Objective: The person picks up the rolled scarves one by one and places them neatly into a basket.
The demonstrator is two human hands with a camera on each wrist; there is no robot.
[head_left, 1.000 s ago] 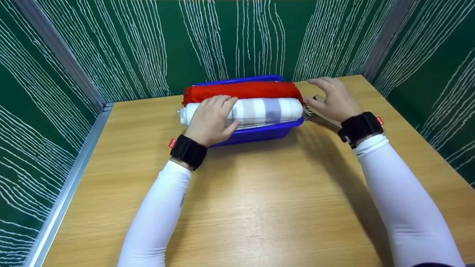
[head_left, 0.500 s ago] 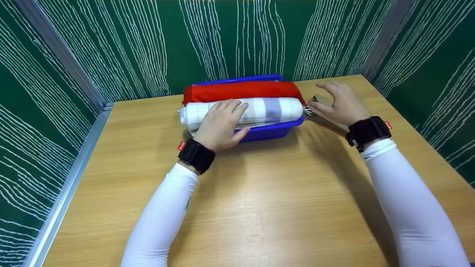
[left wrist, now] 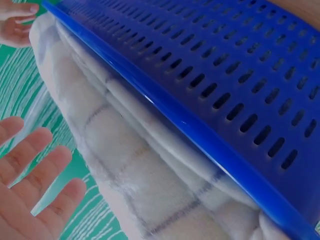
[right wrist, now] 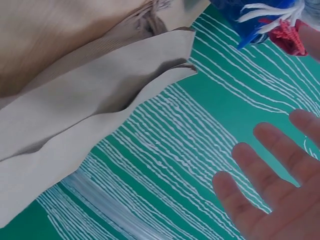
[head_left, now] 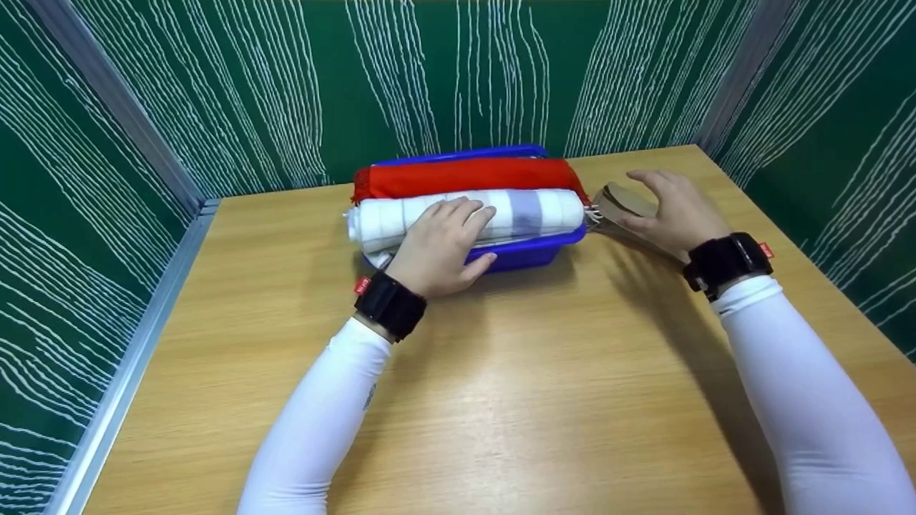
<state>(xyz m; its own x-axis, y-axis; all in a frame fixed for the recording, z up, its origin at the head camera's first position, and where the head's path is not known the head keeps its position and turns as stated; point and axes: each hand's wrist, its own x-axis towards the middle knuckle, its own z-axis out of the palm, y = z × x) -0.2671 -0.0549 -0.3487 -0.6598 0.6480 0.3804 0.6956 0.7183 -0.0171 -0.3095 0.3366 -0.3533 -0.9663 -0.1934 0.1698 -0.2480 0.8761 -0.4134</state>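
Note:
A blue slotted plastic basket (head_left: pixel 522 259) holds a rolled red fringed cloth (head_left: pixel 472 176) at the back and a white cloth roll (head_left: pixel 529 212) with grey stripes in front. My left hand (head_left: pixel 442 250) overlaps the white roll in the head view, its fingers extended and spread. In the left wrist view the checked white cloth (left wrist: pixel 150 190) bulges past the basket's rim, with the fingertips apart from it. My right hand (head_left: pixel 680 213) hovers by a folded beige fringed cloth (head_left: pixel 630 202) right of the basket, fingers spread, holding nothing. That beige cloth (right wrist: pixel 85 120) lies folded in layers in the right wrist view.
The basket stands near the back of a wooden table (head_left: pixel 501 400). Green panels (head_left: pixel 494 64) with white wavy lines enclose the back and sides. A metal frame edge (head_left: pixel 136 322) runs along the left.
My left hand has slid right along the white roll and slightly nearer to me. My right hand has moved right and nearer, away from the basket, uncovering more of the beige cloth.

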